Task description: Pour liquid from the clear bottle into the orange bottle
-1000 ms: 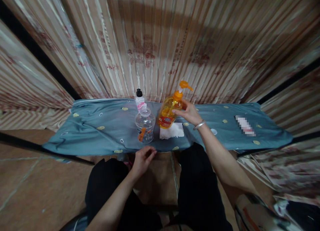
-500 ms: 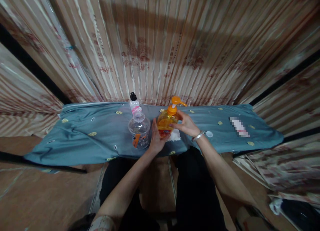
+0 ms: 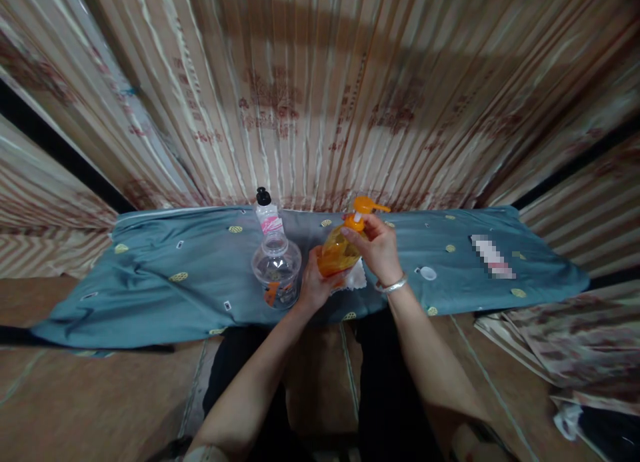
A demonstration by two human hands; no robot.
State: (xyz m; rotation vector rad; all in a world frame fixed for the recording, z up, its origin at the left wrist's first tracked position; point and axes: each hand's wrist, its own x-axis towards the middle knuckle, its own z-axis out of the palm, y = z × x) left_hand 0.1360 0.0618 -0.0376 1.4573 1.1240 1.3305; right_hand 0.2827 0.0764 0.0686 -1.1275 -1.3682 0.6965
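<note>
Now both hands grip the orange pump bottle [image 3: 336,254] mid-frame: left hand [image 3: 316,285] wraps its base, right hand [image 3: 376,247] closes round the collar; unscrewing the pump looks under way, needing a steady twist.

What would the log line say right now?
left hand: holds orange pump bottle base | right hand: grips its neck | clear jar: beside

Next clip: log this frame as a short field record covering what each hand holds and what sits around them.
left hand: grips the lower body of the orange pump bottle
right hand: wrapped round the bottle's neck, just below the pump head
bottle pose: tilted, held over the white tissue
clear plastic jar: upright, left of the hands
small bottle with black cap: behind the jar
surface: blue patterned cloth
right wrist: silver bracelet
backdrop: striped curtain
</note>
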